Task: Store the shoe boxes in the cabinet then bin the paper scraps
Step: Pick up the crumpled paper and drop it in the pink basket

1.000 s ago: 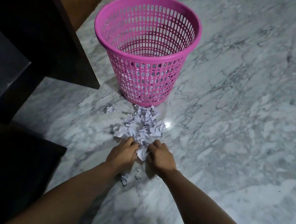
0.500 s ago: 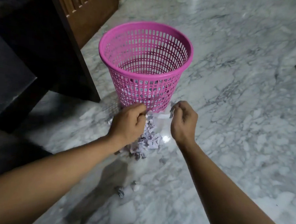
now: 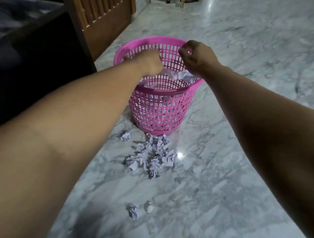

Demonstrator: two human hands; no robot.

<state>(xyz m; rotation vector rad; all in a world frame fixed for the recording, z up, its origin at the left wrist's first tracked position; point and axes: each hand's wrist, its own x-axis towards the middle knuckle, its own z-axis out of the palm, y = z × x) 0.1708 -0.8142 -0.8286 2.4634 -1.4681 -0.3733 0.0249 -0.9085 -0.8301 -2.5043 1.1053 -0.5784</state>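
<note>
Mostly the scraps [image 3: 152, 155] lie heaped on the marble floor [image 3: 223, 170] just in front of the pink bin [image 3: 158, 111], with a few strays nearer the camera; more paper shows inside the bin. Both hands hang over its mouth. The left hand [image 3: 150, 62] is curled, but I cannot tell whether it holds anything. The right hand [image 3: 197, 56] is curled too, its contents hidden. A wooden door [image 3: 102, 12] stands behind.

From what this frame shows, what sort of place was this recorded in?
Most likely a room in a home. The floor is polished grey-white marble, a slatted wooden door stands at upper left beside dark furniture, and a pink plastic wastebasket sits on the floor with crumpled paper scraps in front.
</note>
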